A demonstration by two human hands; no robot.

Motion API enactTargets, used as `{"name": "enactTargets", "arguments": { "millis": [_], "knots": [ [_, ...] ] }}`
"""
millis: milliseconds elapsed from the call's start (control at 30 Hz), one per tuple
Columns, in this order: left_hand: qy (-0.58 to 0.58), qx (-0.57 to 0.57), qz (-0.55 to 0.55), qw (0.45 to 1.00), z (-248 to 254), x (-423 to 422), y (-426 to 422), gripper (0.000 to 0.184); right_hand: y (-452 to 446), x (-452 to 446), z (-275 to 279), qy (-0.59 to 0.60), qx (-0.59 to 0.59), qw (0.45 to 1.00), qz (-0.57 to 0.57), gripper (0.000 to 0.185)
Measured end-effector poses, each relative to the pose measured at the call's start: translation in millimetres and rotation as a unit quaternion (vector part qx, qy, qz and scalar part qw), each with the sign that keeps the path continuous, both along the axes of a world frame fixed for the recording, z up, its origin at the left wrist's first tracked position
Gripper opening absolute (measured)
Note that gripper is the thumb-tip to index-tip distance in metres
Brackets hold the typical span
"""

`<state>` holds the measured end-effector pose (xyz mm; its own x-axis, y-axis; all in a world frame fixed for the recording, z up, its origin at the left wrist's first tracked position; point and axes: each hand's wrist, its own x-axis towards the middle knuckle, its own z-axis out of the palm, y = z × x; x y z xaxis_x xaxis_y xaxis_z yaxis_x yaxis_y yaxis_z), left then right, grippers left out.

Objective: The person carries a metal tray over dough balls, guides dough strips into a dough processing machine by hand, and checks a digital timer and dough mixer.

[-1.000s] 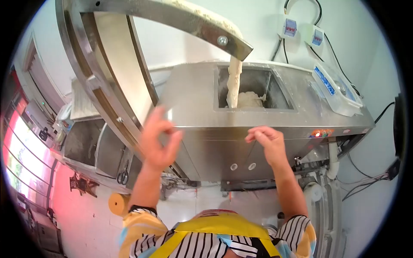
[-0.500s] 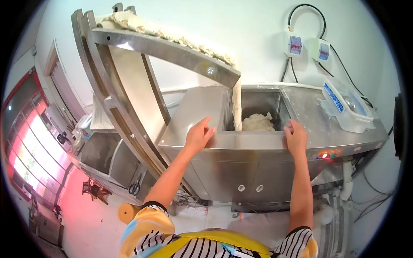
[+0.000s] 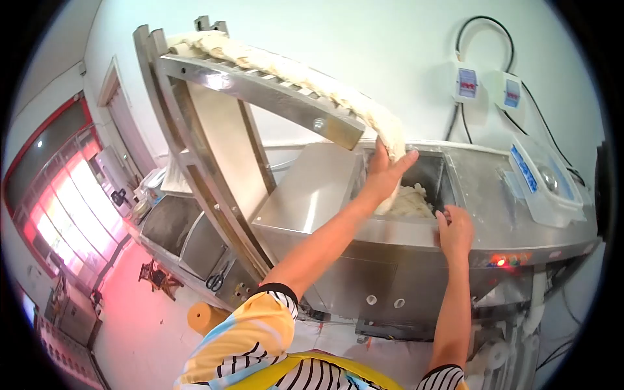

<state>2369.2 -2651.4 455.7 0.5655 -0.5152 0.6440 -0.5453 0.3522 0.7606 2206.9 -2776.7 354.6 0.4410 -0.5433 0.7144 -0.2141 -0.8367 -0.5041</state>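
A long strip of pale dough [image 3: 292,71] lies along the slanted metal conveyor frame [image 3: 260,91] and hangs off its lower end into the square hopper [image 3: 444,175]. My left hand [image 3: 383,175] is up against the hanging part, fingers partly hidden by the dough and thumb at its right side. A lumpy mass of dough [image 3: 413,201] sits inside the hopper. At the hopper's front right corner is my right hand [image 3: 457,231], its fingers curled in at the rim; whether anything is between them cannot be made out.
On the steel machine top at right stands a clear plastic container [image 3: 549,188] with a blue label. Switch boxes [image 3: 467,83] with cables hang on the wall. Control buttons [image 3: 504,261] glow on the front. Scissors [image 3: 218,278] and an orange roll [image 3: 205,318] are at lower left.
My left hand has moved up and right from the hopper's front left edge to the hanging dough. The dough strip now bulges outward past the frame's end. My right hand stays near the rim.
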Motion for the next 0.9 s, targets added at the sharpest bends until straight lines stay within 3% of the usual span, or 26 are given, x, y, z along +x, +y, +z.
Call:
{"name": "enactTargets", "arguments": {
  "millis": [67, 167, 267, 333, 433, 533, 600, 667, 767, 900],
  "knots": [
    [0.033, -0.023, -0.057, 0.998, -4.2, 12.5, 8.4, 0.084, 2.0, -1.4, 2.2, 0.006, 0.003, 1.0, -0.003, 0.023],
    [0.089, -0.041, -0.049, 0.994, 6.0, 16.1, 37.6, 0.084, -1.9, -0.4, -1.6, -0.009, -0.013, 1.0, 0.014, 0.024],
    [0.082, 0.031, -0.017, 0.996, 18.6, 18.5, 34.4, 0.074, -3.1, 2.5, -6.2, -0.001, 0.005, 1.0, 0.003, 0.023],
    [-0.071, 0.037, 0.168, 0.983, 2.9, 12.4, 7.7, 0.078, -3.5, 2.9, -4.9, 0.017, 0.003, 1.0, 0.009, 0.023],
    [-0.016, 0.036, 0.032, 0.999, 0.8, 18.3, 16.1, 0.083, -5.7, 3.2, -3.6, 0.033, 0.024, 0.999, 0.028, 0.024],
    [0.003, 0.013, -0.017, 1.0, -12.4, 28.5, 52.8, 0.084, -7.5, 1.7, -3.4, 0.039, 0.041, 0.997, 0.047, 0.026],
    [-0.141, 0.088, 0.18, 0.97, -53.9, 43.2, 87.1, 0.084, -9.8, -1.3, -5.4, 0.058, 0.049, 0.996, 0.043, 0.027],
    [-0.285, 0.149, 0.319, 0.891, -85.3, 52.9, 131.2, 0.081, -14.2, 0.1, -7.4, 0.09, 0.053, 0.994, 0.039, 0.029],
    [-0.23, 0.411, 0.303, 0.829, -103.1, 65.5, 165.8, 0.071, -20.0, 2.4, -6.2, 0.144, 0.041, 0.987, 0.067, 0.033],
    [-0.245, 0.349, 0.327, 0.843, -92.7, 48.0, 165.3, 0.057, -20.1, 2.9, -3.4, 0.176, 0.02, 0.983, 0.047, 0.037]
  ]
}}
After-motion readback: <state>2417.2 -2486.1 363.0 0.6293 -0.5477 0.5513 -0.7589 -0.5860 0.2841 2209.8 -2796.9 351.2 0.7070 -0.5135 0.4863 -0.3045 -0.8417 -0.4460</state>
